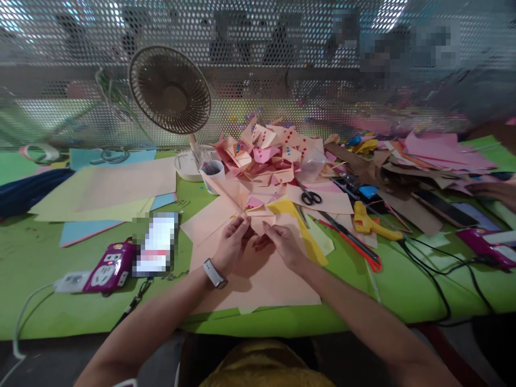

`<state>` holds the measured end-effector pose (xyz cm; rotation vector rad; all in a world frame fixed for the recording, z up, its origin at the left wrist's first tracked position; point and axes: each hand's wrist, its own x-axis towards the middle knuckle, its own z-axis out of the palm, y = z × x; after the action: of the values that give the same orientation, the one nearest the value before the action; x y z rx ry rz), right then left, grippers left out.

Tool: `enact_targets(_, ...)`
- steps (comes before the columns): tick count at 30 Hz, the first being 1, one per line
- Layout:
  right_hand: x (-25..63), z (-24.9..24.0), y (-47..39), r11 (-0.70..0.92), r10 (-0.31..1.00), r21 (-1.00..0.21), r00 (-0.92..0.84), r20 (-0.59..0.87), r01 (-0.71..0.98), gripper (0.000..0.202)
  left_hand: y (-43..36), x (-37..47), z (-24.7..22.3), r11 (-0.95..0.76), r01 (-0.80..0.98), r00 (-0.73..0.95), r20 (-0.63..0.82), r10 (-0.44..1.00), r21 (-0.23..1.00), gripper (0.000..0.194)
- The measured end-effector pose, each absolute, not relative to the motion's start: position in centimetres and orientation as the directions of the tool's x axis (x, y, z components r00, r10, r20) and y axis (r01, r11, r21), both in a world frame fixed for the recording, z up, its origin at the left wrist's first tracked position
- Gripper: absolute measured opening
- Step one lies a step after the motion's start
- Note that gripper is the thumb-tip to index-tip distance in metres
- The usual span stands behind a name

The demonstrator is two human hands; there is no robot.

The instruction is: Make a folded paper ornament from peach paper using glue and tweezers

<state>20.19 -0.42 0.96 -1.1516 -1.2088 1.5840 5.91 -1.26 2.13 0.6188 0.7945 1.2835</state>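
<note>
Take first the green worktop (282,325), crowded toward the back edge and right end. Find a broad peach sheet (258,282) near the middle of the front edge, directly under both hands; could slide or crease under a leaning wrist. See next a loose pile of folded pieces (270,156) at the middle of the back edge, stacked unevenly; could slump forward after a bump. Left of that, along the back edge, note a fan (169,88); if running (cannot tell), might lift light sheets.

Toward the right end, find a red-and-black tool (350,237), perhaps a cutter; if bladed, might nick a reaching forearm. Just beyond, see a yellow glue gun (365,220), with a black cable (442,296) looping toward the front edge; if hot, could burn, and if snagged, could get dragged off.

Come then to the left hand (234,239) and right hand (280,243), with fingers of both pinching a small folded peach paper (258,221), above the peach sheet. Could skew or tear through uneven pulling or unequal thumb pressure. Near the back edge, beside the fan, note a white cup (213,171); could tip if brushed. Last, see black-handled scissors (312,198) resting on paper; could get dragged along with shifting sheets.
</note>
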Motion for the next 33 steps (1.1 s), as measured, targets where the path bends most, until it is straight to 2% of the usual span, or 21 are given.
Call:
enact_targets(4,20.8,0.4,-0.3,-0.003,0.977,-0.986,-0.210,-0.039,0.169,0.052,-1.1,6.0,2.2,0.182,-0.626,0.082,-0.169,0.982,0.758,0.030)
enact_targets(8,21.0,0.4,-0.3,0.137,0.979,-0.959,-0.179,0.094,0.247,0.052,-1.2,6.1,1.9,0.219,-0.628,0.129,-0.178,0.976,0.746,0.028)
enact_targets(11,21.0,0.6,-0.4,0.119,0.979,-0.967,-0.188,0.077,0.226,0.054,-1.4,6.2,1.6,0.218,-0.571,0.190,-0.131,0.973,0.791,0.032)
enact_targets(16,20.8,0.4,-0.4,-0.070,0.983,-0.992,-0.163,-0.086,0.104,0.056,-1.6,6.4,1.6,0.153,-0.511,0.157,-0.083,0.984,0.846,0.030)
enact_targets(21,20.9,0.2,-0.3,-0.122,0.986,-0.992,-0.113,-0.124,0.026,0.060,-1.6,6.3,1.8,0.124,-0.484,0.177,-0.042,0.983,0.866,0.028)
enact_targets(25,21.4,0.6,-0.3,-0.076,0.995,-0.997,-0.066,-0.077,0.018,0.066,-1.6,6.2,1.6,0.117,-0.460,0.152,-0.052,0.987,0.880,0.028)
enact_targets(29,21.6,1.0,-0.4,0.024,0.995,-0.993,-0.100,0.012,0.115,0.056,-1.5,6.1,1.9,0.098,-0.395,0.171,-0.032,0.985,0.914,0.026)
enact_targets(33,21.4,1.1,-0.4,0.014,0.991,-0.994,-0.131,0.000,0.104,0.051,-1.3,5.8,2.4,0.080,-0.331,0.172,-0.023,0.985,0.940,0.027)
